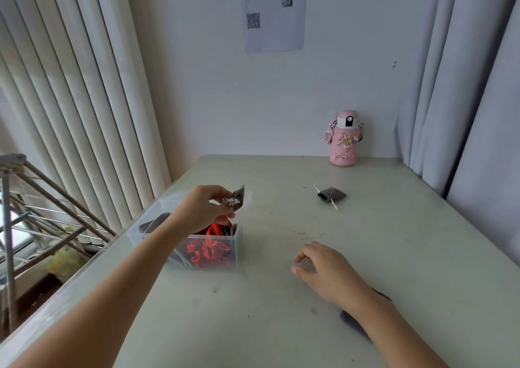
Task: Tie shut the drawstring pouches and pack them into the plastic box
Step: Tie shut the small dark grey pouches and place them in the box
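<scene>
My left hand (204, 208) hovers over the clear plastic box (236, 251) and pinches a small grey drawstring pouch (238, 196) by its gathered neck. Inside the box lie red pouches (209, 248) and grey pouches (156, 221). Another grey pouch (332, 194) with pale strings lies on the table farther right. My right hand (327, 272) rests above the table with fingers loosely curled and nothing in it. A dark grey pouch (351, 322) is partly hidden under my right forearm.
A pink water bottle (343, 142) stands against the back wall. The pale green table (394, 241) is flanked by curtains on both sides. A metal drying rack (42, 213) stands beyond the table's left edge.
</scene>
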The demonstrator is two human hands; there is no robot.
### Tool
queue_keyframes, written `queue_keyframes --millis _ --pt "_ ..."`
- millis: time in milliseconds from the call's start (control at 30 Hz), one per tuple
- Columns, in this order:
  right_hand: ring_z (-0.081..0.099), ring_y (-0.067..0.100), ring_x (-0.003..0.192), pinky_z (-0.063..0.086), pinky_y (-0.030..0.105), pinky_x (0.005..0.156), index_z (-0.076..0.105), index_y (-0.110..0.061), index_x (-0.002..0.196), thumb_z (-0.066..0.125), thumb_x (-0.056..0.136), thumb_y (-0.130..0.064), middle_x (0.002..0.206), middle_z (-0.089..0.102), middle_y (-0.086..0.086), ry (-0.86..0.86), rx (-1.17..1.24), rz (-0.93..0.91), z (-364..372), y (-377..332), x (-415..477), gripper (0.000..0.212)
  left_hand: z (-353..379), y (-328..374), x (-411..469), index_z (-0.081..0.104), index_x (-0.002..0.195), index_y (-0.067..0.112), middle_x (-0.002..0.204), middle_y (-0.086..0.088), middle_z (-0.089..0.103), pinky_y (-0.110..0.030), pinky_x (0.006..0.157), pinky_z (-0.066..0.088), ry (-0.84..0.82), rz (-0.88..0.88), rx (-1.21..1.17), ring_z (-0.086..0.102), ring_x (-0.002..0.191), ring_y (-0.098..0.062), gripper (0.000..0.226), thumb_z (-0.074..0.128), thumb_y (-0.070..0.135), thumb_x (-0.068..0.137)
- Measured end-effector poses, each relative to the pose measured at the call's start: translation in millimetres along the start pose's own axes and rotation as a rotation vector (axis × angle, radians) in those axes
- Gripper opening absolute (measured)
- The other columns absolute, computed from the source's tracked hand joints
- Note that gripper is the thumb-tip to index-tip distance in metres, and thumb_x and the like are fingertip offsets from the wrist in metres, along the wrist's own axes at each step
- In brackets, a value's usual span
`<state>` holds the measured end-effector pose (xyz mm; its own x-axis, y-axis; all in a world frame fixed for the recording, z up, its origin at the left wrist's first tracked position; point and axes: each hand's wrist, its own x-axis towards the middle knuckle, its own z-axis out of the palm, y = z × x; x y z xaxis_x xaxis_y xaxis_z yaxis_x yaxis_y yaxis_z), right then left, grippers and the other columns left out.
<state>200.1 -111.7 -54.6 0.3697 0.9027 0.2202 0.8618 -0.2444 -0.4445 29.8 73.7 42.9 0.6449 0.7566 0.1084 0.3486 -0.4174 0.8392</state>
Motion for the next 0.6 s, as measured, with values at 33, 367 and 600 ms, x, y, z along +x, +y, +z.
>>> queue_keyframes --millis 33,367,600 --pt "0.052 0.008 0.106 0.035 0.018 0.08 0.06 -0.021 0.109 0.056 0.093 -0.039 0.103 0.05 -0.014 0.0 -0.002 -0.002 0 -1 0 0.025 -2 1 0 0.065 0.088 0.017 0.084 -0.003 0.068 -0.028 0.074 0.058 0.012 -0.025 0.037 0.07 0.069 -0.015 0.016 0.066 0.001 0.084" --pt "0.049 0.008 0.097 0.035 0.02 0.08 0.059 -0.022 0.109 0.053 0.094 -0.037 0.107 0.052 -0.011 -0.007 -0.026 -0.014 -2 -3 -1 0.023 -7 19 16 0.049 0.105 0.0 0.096 -0.021 0.056 -0.044 0.074 0.056 0.155 -0.365 -0.433 0.062 0.088 -0.034 0.013 0.048 0.004 0.093" --pt "0.043 0.005 0.091 0.029 0.017 0.075 0.06 -0.021 0.108 0.051 0.095 -0.031 0.099 0.044 -0.014 0.011 -0.035 -0.04 0 -1 0 0.018 3 8 18 0.05 0.099 -0.003 0.084 -0.017 0.056 -0.027 0.048 0.055 -0.111 -0.475 -0.364 0.06 0.064 -0.024 0.01 0.049 0.006 0.096"
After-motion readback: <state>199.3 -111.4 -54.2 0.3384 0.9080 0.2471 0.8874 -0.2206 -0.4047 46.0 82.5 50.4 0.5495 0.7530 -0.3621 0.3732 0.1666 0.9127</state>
